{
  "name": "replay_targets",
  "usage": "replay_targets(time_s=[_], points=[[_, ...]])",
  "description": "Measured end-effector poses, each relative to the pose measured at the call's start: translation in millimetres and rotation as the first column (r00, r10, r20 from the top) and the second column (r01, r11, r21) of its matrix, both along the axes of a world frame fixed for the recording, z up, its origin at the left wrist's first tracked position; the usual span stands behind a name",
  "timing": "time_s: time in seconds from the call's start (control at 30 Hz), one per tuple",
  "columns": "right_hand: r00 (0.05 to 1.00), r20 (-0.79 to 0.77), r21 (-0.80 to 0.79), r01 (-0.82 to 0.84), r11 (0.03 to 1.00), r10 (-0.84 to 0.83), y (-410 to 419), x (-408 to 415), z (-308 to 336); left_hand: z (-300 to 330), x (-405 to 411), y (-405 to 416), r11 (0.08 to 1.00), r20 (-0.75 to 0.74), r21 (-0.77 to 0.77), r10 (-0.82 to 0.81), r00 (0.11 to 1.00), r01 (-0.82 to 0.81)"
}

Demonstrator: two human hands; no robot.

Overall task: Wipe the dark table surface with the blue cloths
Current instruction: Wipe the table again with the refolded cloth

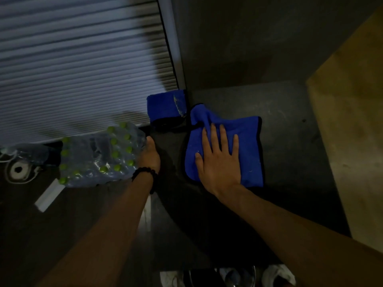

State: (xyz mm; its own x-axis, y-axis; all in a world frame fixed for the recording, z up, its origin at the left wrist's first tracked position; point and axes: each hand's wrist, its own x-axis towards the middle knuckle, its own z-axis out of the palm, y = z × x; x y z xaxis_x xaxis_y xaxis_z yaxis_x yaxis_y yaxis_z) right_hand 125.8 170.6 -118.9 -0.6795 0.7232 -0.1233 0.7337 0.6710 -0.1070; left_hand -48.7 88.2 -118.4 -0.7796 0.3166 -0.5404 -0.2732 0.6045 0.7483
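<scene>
A blue cloth with a dark hem lies spread on the dark table. My right hand presses flat on its left half, fingers straight and spread. A second blue cloth, folded and smeared with pale dirt, sits at the table's far left corner, untouched. My left hand, with a dark bead bracelet at the wrist, rests at the table's left edge beside the pack of bottles; its fingers are hidden, so I cannot tell what they hold.
A shrink-wrapped pack of green-capped water bottles stands on the floor to the left. A ribbed metal shutter is behind it. A tan wooden box borders the table on the right. White shoes show at the bottom edge.
</scene>
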Motion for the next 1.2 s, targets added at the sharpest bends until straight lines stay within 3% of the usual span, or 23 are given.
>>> replay_targets(time_s=[0.4, 0.73, 0.97, 1.07, 1.13, 1.2], points=[[0.999, -0.038, -0.017, 0.002, 1.000, -0.003, -44, -39, 3, 9, -4, 0, 0.994, 0.066, -0.018, -0.103, 0.993, 0.104], [0.995, -0.035, -0.047, -0.091, 0.995, 0.089, -68, -60, 2, 24, -29, -6, 0.977, 0.402, 0.004, -0.199, 0.894, 0.215], [0.981, -0.018, -0.031, -0.194, 0.980, 0.194, -80, -53, 1, 21, -23, 4, 0.940, 0.191, -0.108, -0.300, 0.934, 0.324], [0.980, -0.010, -0.043, -0.200, 0.979, 0.199, -82, -49, 3, 18, -21, 5, 0.972, 0.201, -0.081, -0.199, 0.959, 0.218], [0.979, -0.016, -0.060, -0.202, 0.978, 0.201, -83, -45, 5, 17, -21, 6, 0.986, 0.064, -0.070, -0.148, 0.987, 0.153], [0.977, -0.029, -0.077, -0.213, 0.974, 0.212, -85, -41, 6, 23, -17, 3, 0.986, -0.202, -0.061, -0.167, 0.965, 0.158]])
